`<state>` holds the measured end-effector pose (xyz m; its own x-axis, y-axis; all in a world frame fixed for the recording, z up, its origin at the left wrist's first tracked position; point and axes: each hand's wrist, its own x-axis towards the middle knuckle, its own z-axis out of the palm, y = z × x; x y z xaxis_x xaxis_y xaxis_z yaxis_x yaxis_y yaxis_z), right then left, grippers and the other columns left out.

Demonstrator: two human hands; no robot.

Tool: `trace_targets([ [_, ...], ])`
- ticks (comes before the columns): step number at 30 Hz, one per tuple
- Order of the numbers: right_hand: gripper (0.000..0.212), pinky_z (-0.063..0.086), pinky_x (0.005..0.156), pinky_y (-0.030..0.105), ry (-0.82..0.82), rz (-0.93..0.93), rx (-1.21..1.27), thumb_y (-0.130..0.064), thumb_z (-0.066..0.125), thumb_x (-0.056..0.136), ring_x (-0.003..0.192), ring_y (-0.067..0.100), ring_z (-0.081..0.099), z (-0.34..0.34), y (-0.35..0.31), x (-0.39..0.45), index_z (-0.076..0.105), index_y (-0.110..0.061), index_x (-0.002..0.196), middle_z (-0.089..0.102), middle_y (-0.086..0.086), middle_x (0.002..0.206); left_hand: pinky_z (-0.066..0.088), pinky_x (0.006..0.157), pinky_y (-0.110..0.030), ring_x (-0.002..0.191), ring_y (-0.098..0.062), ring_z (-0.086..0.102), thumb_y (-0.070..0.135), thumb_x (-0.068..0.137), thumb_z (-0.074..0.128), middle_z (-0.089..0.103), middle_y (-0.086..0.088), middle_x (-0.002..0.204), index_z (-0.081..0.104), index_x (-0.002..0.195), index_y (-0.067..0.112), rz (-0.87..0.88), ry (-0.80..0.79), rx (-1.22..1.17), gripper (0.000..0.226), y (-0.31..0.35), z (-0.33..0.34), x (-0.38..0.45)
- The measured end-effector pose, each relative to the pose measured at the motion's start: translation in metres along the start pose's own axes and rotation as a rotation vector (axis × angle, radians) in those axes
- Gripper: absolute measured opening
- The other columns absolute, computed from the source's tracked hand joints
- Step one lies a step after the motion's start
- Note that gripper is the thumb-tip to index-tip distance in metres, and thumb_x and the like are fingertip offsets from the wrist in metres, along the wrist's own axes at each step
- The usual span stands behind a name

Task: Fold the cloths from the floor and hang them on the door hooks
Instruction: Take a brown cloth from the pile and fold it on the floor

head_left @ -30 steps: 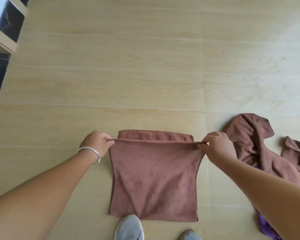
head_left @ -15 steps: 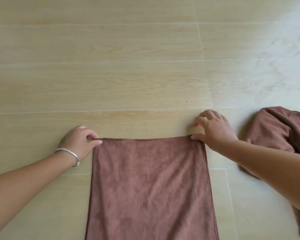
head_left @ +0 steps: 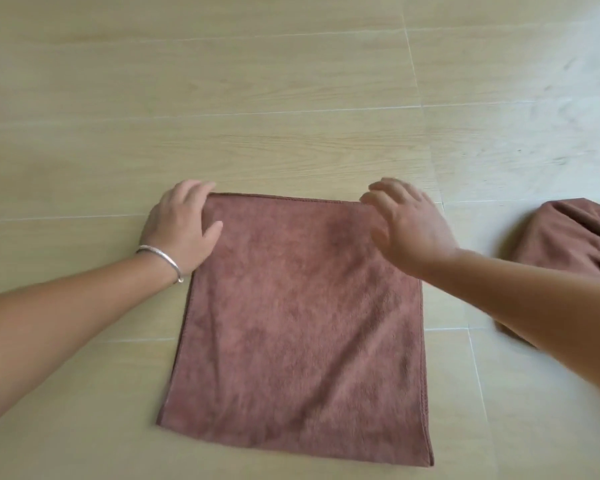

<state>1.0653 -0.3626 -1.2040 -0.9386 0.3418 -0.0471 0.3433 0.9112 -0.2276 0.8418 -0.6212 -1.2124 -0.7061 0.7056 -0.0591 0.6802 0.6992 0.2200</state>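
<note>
Head view: brown cloth (head_left: 298, 334) lies folded flat on wood floor (head_left: 222, 98), left hand (head_left: 181, 225) with bracelet (head_left: 161, 259) resting flat on cloth's far-left corner, right hand (head_left: 409, 225) fingers spread loose over far-right corner, contact unclear from blur, crumpled brown cloth (head_left: 568, 240) right of it
</note>
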Motion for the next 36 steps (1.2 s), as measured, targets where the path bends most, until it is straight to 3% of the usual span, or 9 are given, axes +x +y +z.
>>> trace_targets([
  [2, 0.047, 0.027, 0.115, 0.045, -0.101, -0.183, 0.005, -0.031, 0.055, 0.089, 0.138, 0.028, 0.037, 0.013, -0.023, -0.049, 0.051, -0.018, 0.134, 0.048, 0.008, 0.143, 0.030, 0.113, -0.046, 0.137, -0.030, 0.036, 0.045, 0.089, 0.055, 0.037, -0.010, 0.150, 0.036, 0.146, 0.020, 0.311, -0.140, 0.139, 0.065, 0.007, 0.010, -0.050],
  [5, 0.070, 0.023, 0.116, 0.051, -0.333, -0.303, -0.109, -0.062, 0.047, 0.087, 0.144, 0.027, 0.028, 0.036, -0.037, -0.115, 0.039, -0.025, 0.145, 0.033, 0.007, 0.155, 0.020, 0.116, -0.047, 0.146, -0.025, 0.019, 0.064, 0.089, 0.037, 0.019, -0.008, 0.159, 0.021, 0.153, 0.025, 0.494, -0.319, 0.230, 0.077, 0.005, 0.036, -0.119],
  [9, 0.087, 0.022, 0.113, 0.054, -0.464, -0.367, -0.243, -0.078, 0.037, 0.081, 0.145, 0.029, 0.025, 0.043, -0.020, -0.116, 0.031, -0.026, 0.150, 0.026, 0.009, 0.157, 0.017, 0.114, -0.050, 0.147, -0.027, 0.012, 0.069, 0.089, 0.030, 0.014, -0.011, 0.160, 0.019, 0.153, 0.023, 0.482, -0.341, 0.294, 0.080, 0.000, 0.051, -0.138],
  [12, 0.089, 0.014, 0.118, 0.053, -0.503, -0.362, -0.298, -0.082, 0.022, 0.082, 0.148, 0.028, 0.009, 0.036, -0.005, -0.078, 0.013, -0.031, 0.154, 0.009, 0.006, 0.161, 0.012, 0.116, -0.049, 0.148, -0.027, 0.009, 0.070, 0.090, 0.021, 0.012, -0.012, 0.160, 0.015, 0.154, 0.023, 0.436, -0.346, 0.313, 0.080, 0.005, 0.049, -0.110],
  [16, 0.088, -0.001, 0.120, 0.044, -0.411, -0.172, -0.381, -0.080, 0.016, 0.081, 0.148, 0.023, -0.009, 0.026, 0.011, -0.020, -0.004, -0.033, 0.153, -0.007, 0.004, 0.162, -0.009, 0.118, -0.043, 0.146, -0.019, -0.017, 0.075, 0.083, -0.004, -0.022, -0.003, 0.157, -0.024, 0.145, 0.035, 0.307, -0.335, 0.393, 0.077, 0.006, 0.045, -0.047],
  [19, 0.081, 0.003, 0.121, 0.040, -0.325, -0.117, -0.302, -0.069, 0.032, 0.087, 0.149, 0.020, 0.001, 0.021, 0.011, -0.006, 0.009, -0.029, 0.154, 0.005, 0.004, 0.162, -0.002, 0.119, -0.042, 0.148, -0.019, -0.007, 0.064, 0.090, 0.012, -0.011, -0.004, 0.161, -0.010, 0.151, 0.029, 0.298, -0.331, 0.409, 0.074, 0.012, 0.038, -0.019],
  [23, 0.080, 0.019, 0.119, 0.045, -0.322, -0.327, -0.239, -0.070, 0.035, 0.084, 0.145, 0.026, 0.023, 0.029, 0.006, -0.050, 0.033, -0.023, 0.149, 0.025, 0.010, 0.158, 0.017, 0.119, -0.043, 0.147, -0.021, 0.017, 0.056, 0.096, 0.028, 0.018, -0.006, 0.160, 0.024, 0.152, 0.021, 0.503, -0.281, 0.297, 0.067, 0.021, 0.034, -0.049],
  [27, 0.075, 0.024, 0.116, 0.050, -0.343, -0.413, -0.294, -0.068, 0.032, 0.091, 0.145, 0.029, 0.023, 0.040, 0.024, -0.089, 0.032, -0.023, 0.150, 0.024, 0.011, 0.158, 0.022, 0.115, -0.047, 0.145, -0.023, 0.021, 0.062, 0.090, 0.035, 0.023, -0.009, 0.158, 0.030, 0.150, 0.014, 0.559, -0.289, 0.315, 0.077, -0.001, 0.044, -0.101],
  [36, 0.047, 0.044, 0.102, 0.048, -0.182, -0.439, -0.327, -0.042, 0.033, 0.099, 0.130, 0.031, 0.050, 0.036, 0.021, -0.086, 0.054, -0.024, 0.138, 0.048, 0.011, 0.144, 0.031, 0.110, -0.044, 0.134, -0.027, 0.043, 0.035, 0.090, 0.039, 0.042, -0.011, 0.148, 0.049, 0.138, 0.007, 0.536, -0.200, 0.252, 0.057, -0.024, 0.037, -0.101],
])
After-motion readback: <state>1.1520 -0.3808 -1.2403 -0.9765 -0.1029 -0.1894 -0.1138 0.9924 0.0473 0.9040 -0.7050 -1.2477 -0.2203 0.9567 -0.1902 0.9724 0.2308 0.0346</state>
